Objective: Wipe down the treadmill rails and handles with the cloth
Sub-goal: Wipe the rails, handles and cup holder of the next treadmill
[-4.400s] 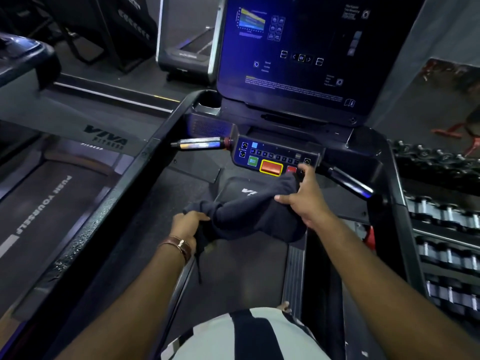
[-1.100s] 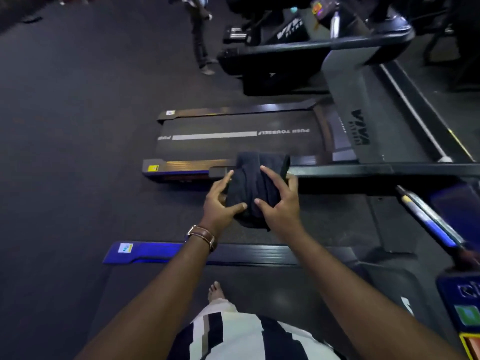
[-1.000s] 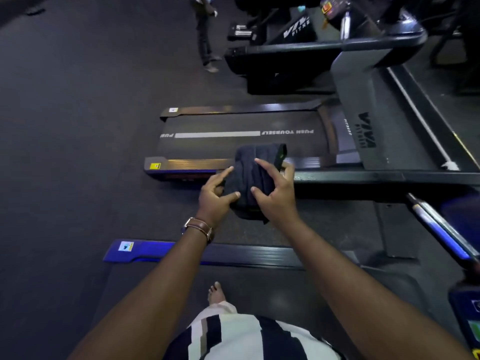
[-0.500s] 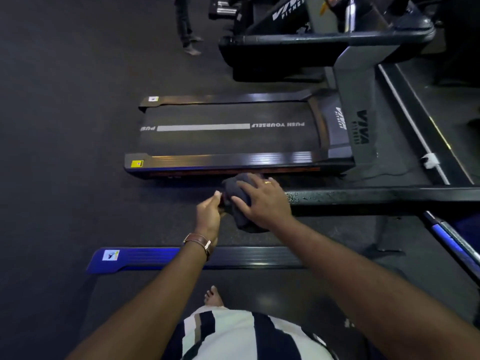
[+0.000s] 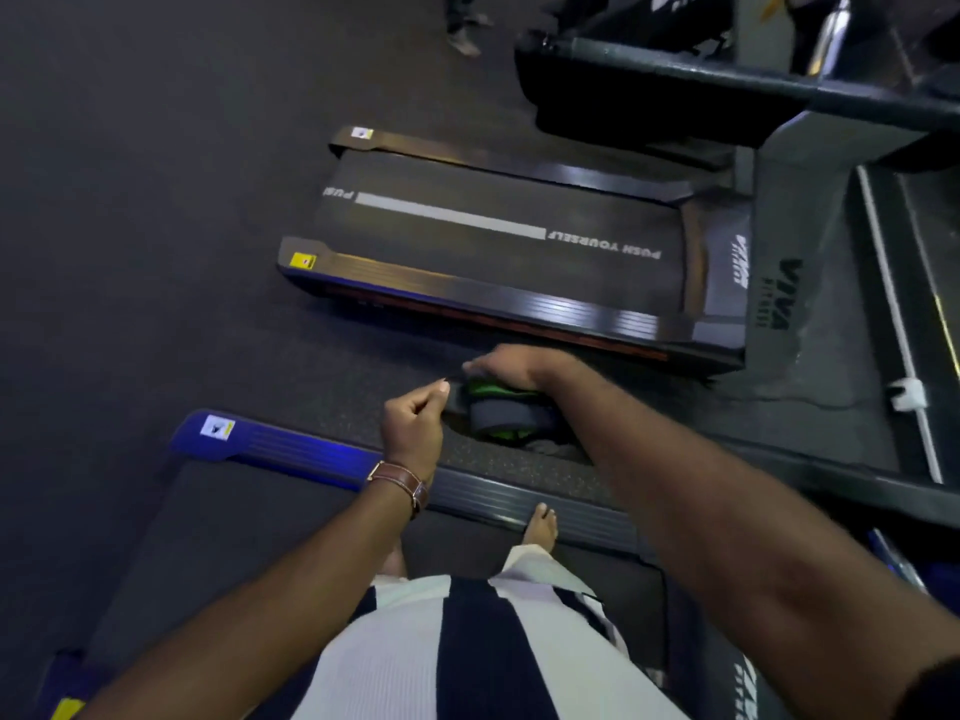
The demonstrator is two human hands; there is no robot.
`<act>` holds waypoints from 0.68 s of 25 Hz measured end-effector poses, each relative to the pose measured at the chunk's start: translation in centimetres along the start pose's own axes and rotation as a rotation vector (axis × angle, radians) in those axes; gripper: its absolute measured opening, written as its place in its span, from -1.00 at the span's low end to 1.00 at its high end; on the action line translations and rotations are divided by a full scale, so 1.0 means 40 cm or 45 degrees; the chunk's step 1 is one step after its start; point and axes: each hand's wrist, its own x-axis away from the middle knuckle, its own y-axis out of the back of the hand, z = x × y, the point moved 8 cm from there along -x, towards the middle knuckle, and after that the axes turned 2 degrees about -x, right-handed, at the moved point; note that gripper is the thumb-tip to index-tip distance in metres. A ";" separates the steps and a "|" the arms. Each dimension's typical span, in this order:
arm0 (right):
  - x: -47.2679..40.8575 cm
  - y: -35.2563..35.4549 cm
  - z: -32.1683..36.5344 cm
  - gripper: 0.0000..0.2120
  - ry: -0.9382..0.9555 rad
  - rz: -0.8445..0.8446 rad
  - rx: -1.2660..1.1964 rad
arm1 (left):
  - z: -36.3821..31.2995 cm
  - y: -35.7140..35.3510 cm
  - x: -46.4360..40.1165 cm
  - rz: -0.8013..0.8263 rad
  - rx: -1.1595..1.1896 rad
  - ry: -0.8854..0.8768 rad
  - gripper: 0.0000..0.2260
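Dark rubber gym floor across most of the view. Beyond the hands, a neighbouring treadmill, deck flat, belt printed with a pale stripe and "PUSH YOURSELF", a yellow sticker at its near rear corner. Underfoot, the near treadmill deck, with a blue-lit side strip running from a white sticker at its end toward a bare foot resting on its ribbed part. At the bottom, a striped white-and-navy shirt.

Handrail seen only as a short dark end, poking out left of the cloth; the rest covered or too blurred to trace.

Cloth bunched round that rail end, dark grey with bright green showing at its folds, between the two decks and above the speckled floor.

Right hand laid on top of the cloth, palm down, fingers bent over its far side and pressing it to the rail; fingertips reaching leftward past the cloth's edge. Thumb hidden.

Left hand just beside the cloth's left edge, fingers curled into a loose fist, thumb and forefinger meeting at the rail end; whether pinching cloth or rail, cannot tell. Brown-strapped watch on that wrist.
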 end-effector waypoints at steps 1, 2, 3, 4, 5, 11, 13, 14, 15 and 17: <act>0.000 -0.011 0.013 -0.60 0.078 -0.033 -0.011 | 0.005 -0.004 0.007 -0.049 0.055 -0.007 -0.88; 0.005 -0.014 0.001 -0.59 0.140 -0.131 -0.011 | 0.011 -0.008 0.014 -0.094 0.109 0.010 -0.88; 0.017 -0.020 -0.050 -0.57 0.121 -0.187 0.017 | 0.024 -0.012 0.019 -0.149 0.169 0.066 -0.87; 0.022 -0.017 -0.103 -0.54 0.089 -0.208 0.044 | 0.036 -0.015 0.027 -0.217 0.250 0.123 -0.86; 0.009 -0.010 -0.139 -0.50 0.020 -0.186 0.042 | 0.048 -0.017 0.038 -0.295 0.338 0.177 -0.87; 0.120 -0.047 -0.043 -0.52 0.662 -0.463 0.287 | 0.082 -0.047 0.077 -0.459 0.655 0.302 -0.83; 0.100 -0.042 -0.105 -0.47 0.518 -0.380 0.317 | 0.077 -0.047 0.080 -0.442 0.696 0.298 -0.82; 0.079 -0.026 -0.082 -0.47 0.477 -0.410 0.267 | 0.072 -0.045 0.083 -0.446 0.685 0.303 -0.82; 0.067 -0.035 -0.023 -0.48 0.503 -0.402 0.285 | 0.068 -0.043 0.088 -0.457 0.640 0.311 -0.83; 0.108 -0.089 0.062 -0.44 0.713 -0.570 0.656 | 0.063 -0.049 0.099 -0.457 0.632 0.319 -0.77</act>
